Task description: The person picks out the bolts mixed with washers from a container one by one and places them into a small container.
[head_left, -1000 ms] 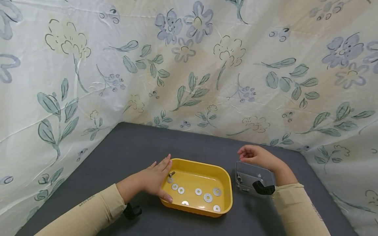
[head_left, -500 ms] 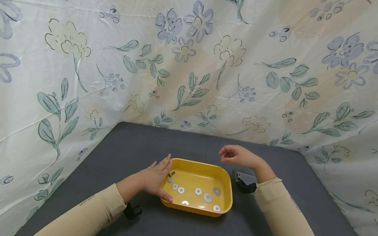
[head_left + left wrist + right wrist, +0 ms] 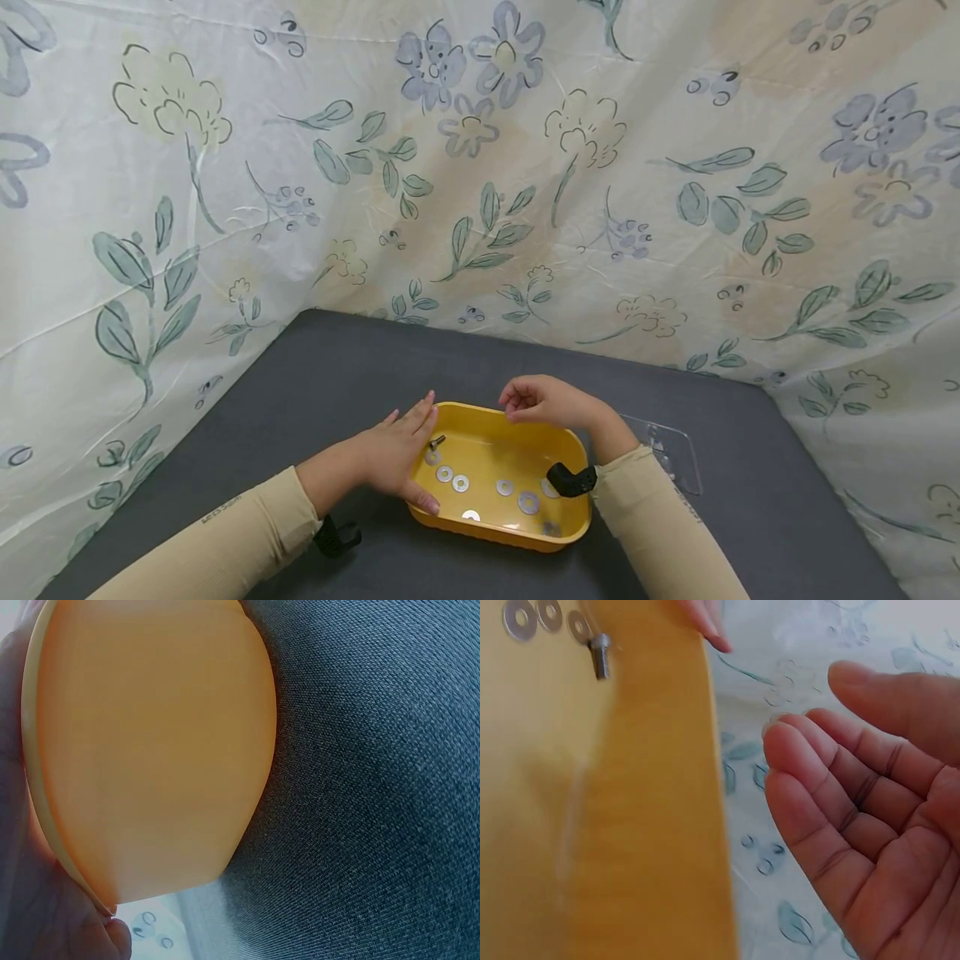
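A yellow tray holds several flat metal washers and one bolt, which lies near its left end. My left hand rests over the tray's left rim with its fingers spread and straight; the left wrist view shows the tray's outer wall close beside that hand. Over the tray's far rim hovers my right hand, its fingers loosely bent. The right wrist view shows the palm of the right hand with nothing in it. My right wrist and its black strap hide part of the tray's right side.
A clear plastic box stands just right of the tray, partly hidden by my right forearm. Dark grey cloth covers the table. Behind and at the sides hangs a flower-print curtain.
My right hand has moved left, from above the clear box to over the tray's far rim, and the box has come more into view. The left hand and the tray have stayed put.
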